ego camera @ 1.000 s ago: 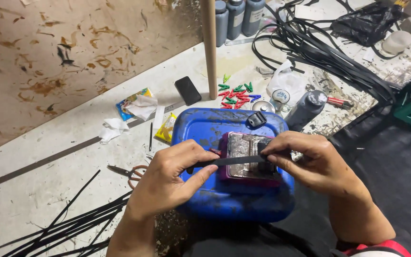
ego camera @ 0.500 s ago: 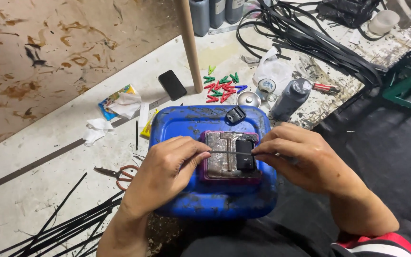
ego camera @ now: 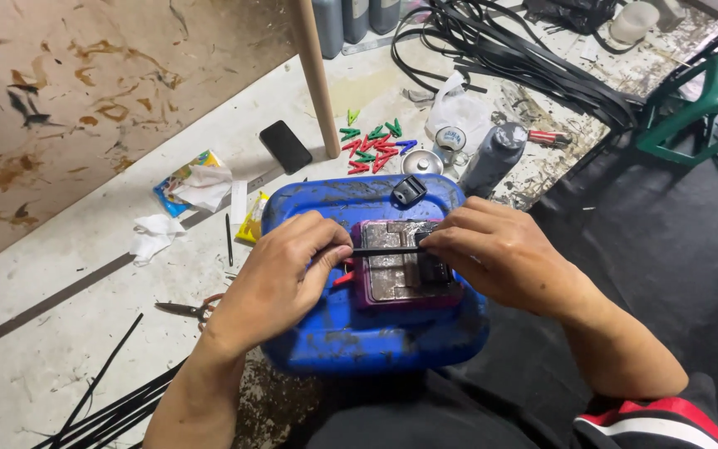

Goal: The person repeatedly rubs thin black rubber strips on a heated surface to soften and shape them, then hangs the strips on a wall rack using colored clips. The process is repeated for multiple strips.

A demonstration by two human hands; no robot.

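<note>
The pale, stained floor [ego camera: 60,333] carries everything here, with a worn brown board [ego camera: 85,91] along its far left edge and a dark mat [ego camera: 666,249] covering its right side. A heap of black straps [ego camera: 533,58] lies at the far right, beside a green plastic stool [ego camera: 700,104]. Straight ahead of me sits the blue plastic jerrycan [ego camera: 376,333], lying flat, its black cap [ego camera: 409,190] on the far face. On top of it rests a purple-edged metal block [ego camera: 396,274].

My left hand [ego camera: 280,278] is closed, thumb and fingers pinching the left end of a thin black strip [ego camera: 384,249] that runs across the block's far edge. My right hand [ego camera: 492,258] is closed on the strip's right end, fingertips pressed down over a small black piece at the block's right side; I cannot tell exactly what that piece is.

A wooden pole [ego camera: 316,79] stands just beyond the jerrycan. Near its foot lie a black phone [ego camera: 285,146] and a scatter of green and red clips [ego camera: 373,145]. A grey bottle [ego camera: 492,160] stands by the jerrycan's far right corner. Left of the jerrycan are crumpled white tissues [ego camera: 153,234], and scissors [ego camera: 184,310] lie near my left wrist, with loose black strips [ego camera: 110,407] at the near left edge.
</note>
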